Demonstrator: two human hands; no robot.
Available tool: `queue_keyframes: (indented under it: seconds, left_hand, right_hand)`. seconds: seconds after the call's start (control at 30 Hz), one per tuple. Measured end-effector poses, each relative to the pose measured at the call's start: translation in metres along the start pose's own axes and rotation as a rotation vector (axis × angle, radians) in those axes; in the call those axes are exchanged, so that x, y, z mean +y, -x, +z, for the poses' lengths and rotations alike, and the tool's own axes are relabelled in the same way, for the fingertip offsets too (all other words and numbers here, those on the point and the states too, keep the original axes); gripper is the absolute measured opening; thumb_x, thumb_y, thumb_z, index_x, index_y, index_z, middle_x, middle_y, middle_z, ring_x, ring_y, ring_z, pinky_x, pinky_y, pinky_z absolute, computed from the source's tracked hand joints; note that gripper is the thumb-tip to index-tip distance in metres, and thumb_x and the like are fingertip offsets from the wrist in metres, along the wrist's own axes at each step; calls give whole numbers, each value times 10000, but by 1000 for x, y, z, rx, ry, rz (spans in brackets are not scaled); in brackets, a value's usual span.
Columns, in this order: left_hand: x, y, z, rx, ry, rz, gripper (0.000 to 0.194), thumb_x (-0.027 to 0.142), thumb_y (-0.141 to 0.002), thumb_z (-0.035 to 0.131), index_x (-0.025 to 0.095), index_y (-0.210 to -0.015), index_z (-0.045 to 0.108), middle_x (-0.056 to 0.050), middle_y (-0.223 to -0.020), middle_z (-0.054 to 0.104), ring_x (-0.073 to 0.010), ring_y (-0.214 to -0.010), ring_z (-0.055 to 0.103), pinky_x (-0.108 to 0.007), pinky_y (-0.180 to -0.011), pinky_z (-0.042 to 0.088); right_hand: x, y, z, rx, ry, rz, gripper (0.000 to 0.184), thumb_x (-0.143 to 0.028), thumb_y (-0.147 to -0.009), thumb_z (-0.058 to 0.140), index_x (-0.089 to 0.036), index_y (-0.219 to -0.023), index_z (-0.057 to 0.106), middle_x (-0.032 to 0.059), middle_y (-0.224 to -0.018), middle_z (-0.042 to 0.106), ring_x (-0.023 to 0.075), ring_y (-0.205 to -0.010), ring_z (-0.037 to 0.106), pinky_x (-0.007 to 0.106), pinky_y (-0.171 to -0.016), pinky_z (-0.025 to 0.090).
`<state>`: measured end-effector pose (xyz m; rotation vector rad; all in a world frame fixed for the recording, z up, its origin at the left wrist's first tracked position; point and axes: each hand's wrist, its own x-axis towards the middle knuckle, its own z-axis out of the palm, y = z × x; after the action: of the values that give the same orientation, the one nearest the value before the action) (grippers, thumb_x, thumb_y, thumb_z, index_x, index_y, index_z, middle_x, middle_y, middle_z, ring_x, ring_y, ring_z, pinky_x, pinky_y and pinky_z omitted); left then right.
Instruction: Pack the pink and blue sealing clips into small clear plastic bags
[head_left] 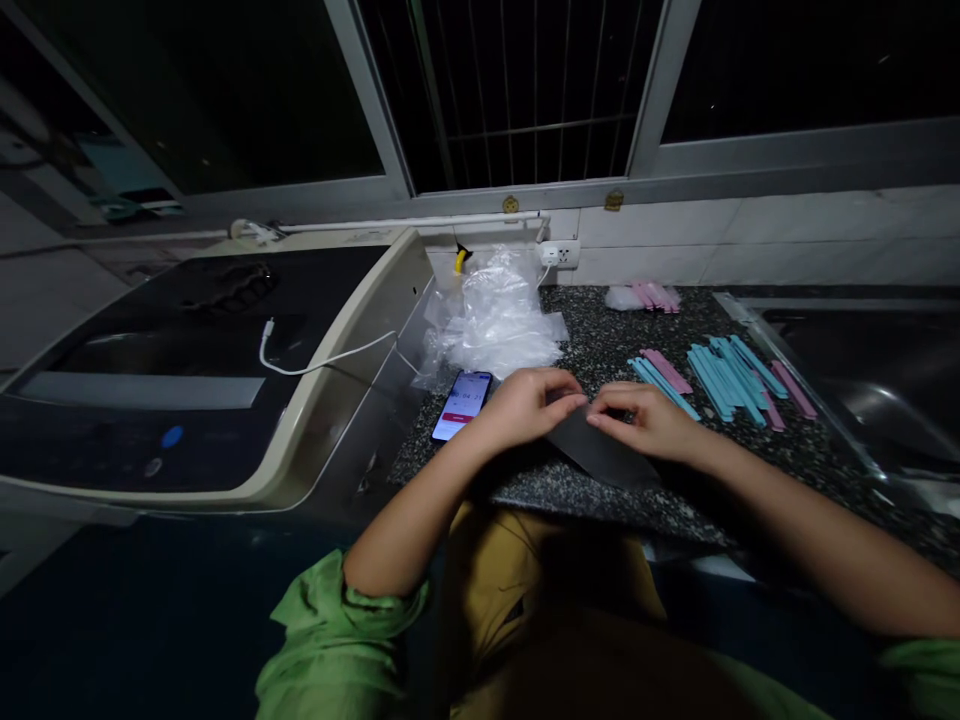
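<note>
My left hand (534, 408) and my right hand (646, 420) meet over the front of the dark speckled countertop (517, 490). Thumb and fingers of each pinch the upper edge of a thin see-through plastic bag (604, 460), which hangs down between them and lies partly on the stone. Just right of my right hand are flat blue strips (712, 380) and pink strips (793, 390), with a smaller group of pink strips (667, 370) behind it. A lit phone (461, 405) showing a timer lies beside my left wrist.
A heap of clear plastic bags (506, 320) sits against the wall. Farther back lies a small bag with pink strips (652, 297). A washing machine (300, 400) stands left, with a white charging cable (330, 360) across it. A metal sink (885, 400) is at right, below an outlet (564, 254) wall.
</note>
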<state>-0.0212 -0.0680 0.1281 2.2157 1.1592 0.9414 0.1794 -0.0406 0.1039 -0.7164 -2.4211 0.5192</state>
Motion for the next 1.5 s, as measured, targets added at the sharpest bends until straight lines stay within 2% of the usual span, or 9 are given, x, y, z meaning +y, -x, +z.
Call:
queue_keyframes:
  seconds: [0.13,0.3,0.5,0.67,0.77,1.07,1.2,1.37,1.5]
  left_hand:
    - [-14,1,-5,158,90,-47,196,305,-707,646,150,-827,640,-36,-820,675,-140,-763,586,-254,-717,453]
    - [-30,6,1,226,233,-161,203,333,-747,586,141,-689,623,-13,-680,648,-113,-651,558,-234,-645,441]
    - [-17,1,13,207,314,-134,216,342,-748,585,135,-695,618,-14,-688,640,-112,-665,553,-230,-649,435]
    - [-13,1,28,378,410,-123,292,402,-725,612,139,-851,630,-38,-822,656,-126,-736,560,-242,-685,443]
    - [-16,3,36,430,440,-156,324,458,-747,571,139,-729,628,-26,-740,638,-129,-714,551,-251,-681,445]
    - [-1,6,35,283,458,-148,310,433,-769,559,136,-731,642,-31,-721,647,-136,-696,553,-271,-684,457]
    - [-3,11,43,247,413,-157,283,395,-767,580,139,-853,666,-59,-814,677,-162,-763,579,-303,-727,471]
    - [-15,18,52,155,383,-147,314,382,-811,519,128,-713,676,-65,-788,670,-157,-751,594,-297,-725,472]
    - [-15,23,54,117,395,-172,321,395,-817,509,137,-749,687,-57,-819,679,-155,-763,603,-288,-726,475]
  right_hand:
    - [3,-3,3,91,-72,66,232,-325,-826,505,-168,-684,601,38,-663,613,142,-636,563,270,-598,434]
    - [5,-3,-1,96,-135,142,248,-387,-794,536,-171,-694,606,36,-672,624,146,-632,568,269,-589,452]
    - [-3,-17,-17,173,-106,172,246,-431,-741,587,-185,-730,600,10,-636,593,133,-589,530,255,-549,443]
    - [-6,-18,-16,263,-100,134,268,-438,-776,549,-201,-656,578,23,-657,618,153,-634,563,279,-589,461]
    - [-7,-14,-13,328,-104,154,267,-453,-781,542,-212,-679,590,31,-679,632,167,-648,576,295,-595,473]
    - [-21,-18,-21,233,-68,138,254,-457,-763,561,-215,-693,595,22,-667,637,163,-635,579,286,-592,474]
    - [-25,-18,-21,287,-80,136,275,-454,-789,539,-216,-658,582,24,-665,631,152,-611,569,284,-583,468]
    - [-23,-19,-23,346,-62,168,280,-466,-790,542,-216,-677,594,30,-672,637,155,-607,567,288,-563,459]
    - [-22,-20,-21,340,-63,180,305,-495,-785,539,-215,-679,599,32,-679,641,158,-613,569,292,-556,459]
